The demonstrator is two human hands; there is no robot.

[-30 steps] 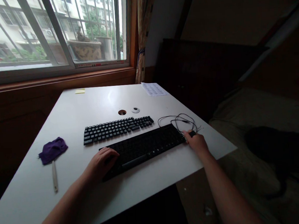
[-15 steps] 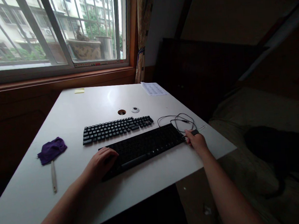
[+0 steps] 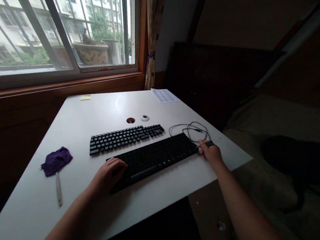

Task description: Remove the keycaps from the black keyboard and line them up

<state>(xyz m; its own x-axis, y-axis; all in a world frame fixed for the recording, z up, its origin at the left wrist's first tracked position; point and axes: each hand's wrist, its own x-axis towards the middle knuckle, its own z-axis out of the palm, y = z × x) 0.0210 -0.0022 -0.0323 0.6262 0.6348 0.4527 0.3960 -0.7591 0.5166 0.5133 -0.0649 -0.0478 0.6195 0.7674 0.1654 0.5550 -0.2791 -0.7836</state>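
Note:
A black keyboard base (image 3: 154, 156) lies slanted across the desk, its key area dark and seemingly without keycaps. My left hand (image 3: 110, 172) grips its left end, fingers bent over the edge. At the opposite end, my right hand (image 3: 210, 152) is closed around a small tool with a black handle (image 3: 210, 143). The tool's thin, light tip points at the keyboard's right edge; its exact kind is too small to make out. Just behind the base, black keycaps (image 3: 125, 138) are set out in rows in a keyboard layout. A black cable (image 3: 196, 126) loops behind my right hand.
On the left of the white desk (image 3: 81, 215) lies a purple cloth (image 3: 57, 161) over a light-handled stick (image 3: 58, 189). Farther back are a cable hole (image 3: 131, 120), its round cover (image 3: 144, 118), a printed sheet (image 3: 164, 95) and yellow notes (image 3: 85, 97). Thin white sticks (image 3: 218, 139) lie near the right edge.
Both hands keep their places on and beside the keyboard base. The black handle in my right hand has tilted slightly; the view has shifted a little.

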